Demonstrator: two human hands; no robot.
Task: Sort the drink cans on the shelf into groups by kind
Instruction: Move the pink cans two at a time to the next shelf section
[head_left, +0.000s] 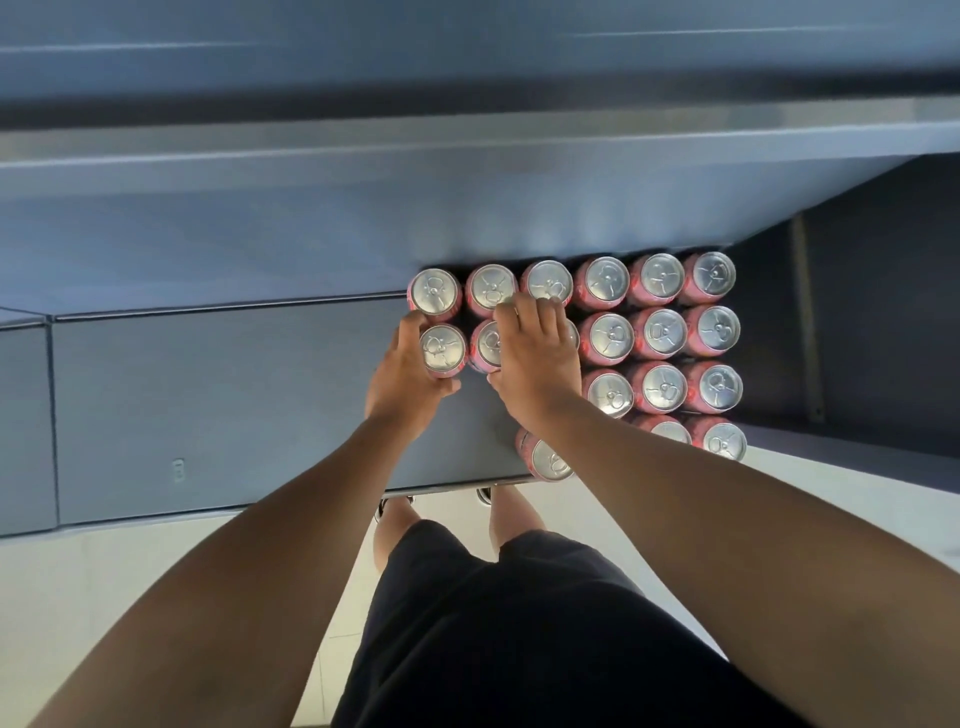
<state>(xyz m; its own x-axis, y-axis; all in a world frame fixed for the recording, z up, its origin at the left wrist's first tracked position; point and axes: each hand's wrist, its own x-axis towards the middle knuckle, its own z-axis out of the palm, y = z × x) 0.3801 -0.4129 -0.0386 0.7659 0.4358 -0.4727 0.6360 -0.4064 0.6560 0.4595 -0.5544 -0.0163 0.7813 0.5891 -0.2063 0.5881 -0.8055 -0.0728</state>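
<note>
A: Why were the pink cans (660, 332) packed into a tight block at the right end of the grey shelf (234, 395)?

B: They stood upright, lids up, rim beside rim in rows. Judged from the task, cans of 1 kind were being grouped, and close rows saved space and kept each can from tipping.

A: What was the left hand (402, 379) doing?

B: It was wrapped around the end can (442, 349) in row 2, thumb on the near side and fingers curled around the far and left side. The grip was low on the wall, probably so the can could slide along the shelf and not be lifted.

A: And the right hand (537, 358)?

B: It lay over the row-2 can (488, 345) and a neighbour hidden beneath the palm. The fingers were bent over the tops, their tips reaching the back-row can (546, 283). Whether they gripped a can or only pressed on the lids cannot be told, since the palm covered the contact.

A: Was the grouping finished?

B: Apparently not; 1 front can (549, 460) stood at the shelf edge, apart from the row-2 pair.
</note>
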